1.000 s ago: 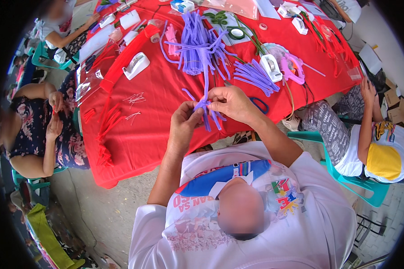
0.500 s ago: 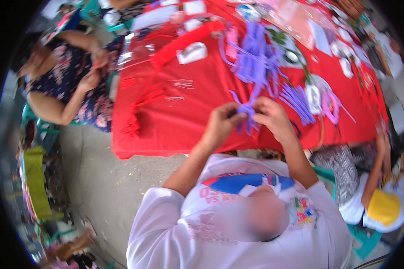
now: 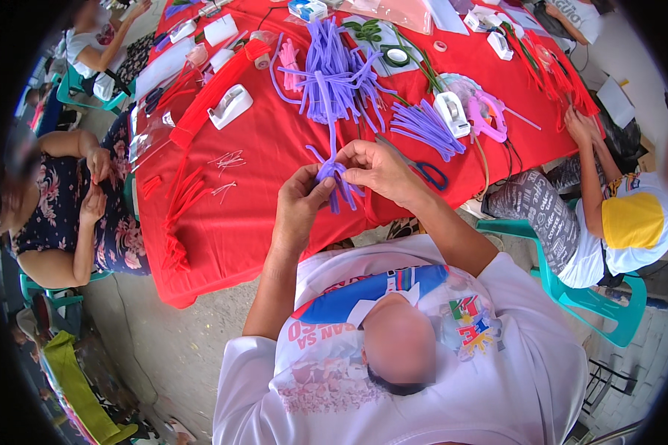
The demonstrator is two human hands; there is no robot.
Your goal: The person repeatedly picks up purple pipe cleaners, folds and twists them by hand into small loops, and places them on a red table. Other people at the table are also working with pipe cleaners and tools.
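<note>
A purple pipe-cleaner piece [image 3: 332, 170] with loops and loose ends is held between my two hands, just above the near edge of the red table. My left hand [image 3: 297, 199] pinches its left side between thumb and fingers. On its other side my right hand [image 3: 378, 169] grips it with bent fingers. One long purple stem rises from it toward a large heap of purple pipe cleaners [image 3: 334, 63]. Scissors with blue handles [image 3: 433, 176] lie right of my right hand, partly hidden by it. A smaller bundle of purple pipe cleaners [image 3: 427, 130] lies beyond them.
A pink glue gun [image 3: 490, 119] and a white tape dispenser [image 3: 451, 113] lie to the right. Leftward are another dispenser [image 3: 230, 107], a red pipe-cleaner bundle [image 3: 219, 93], thin white wires [image 3: 228, 159] and red pieces [image 3: 174, 215]. People [image 3: 623, 215] sit at both sides.
The view has turned and shifted, so the table and hands appear farther left. The scissors now show more plainly. Both hands still grip the purple piece, with a slight change of finger position.
</note>
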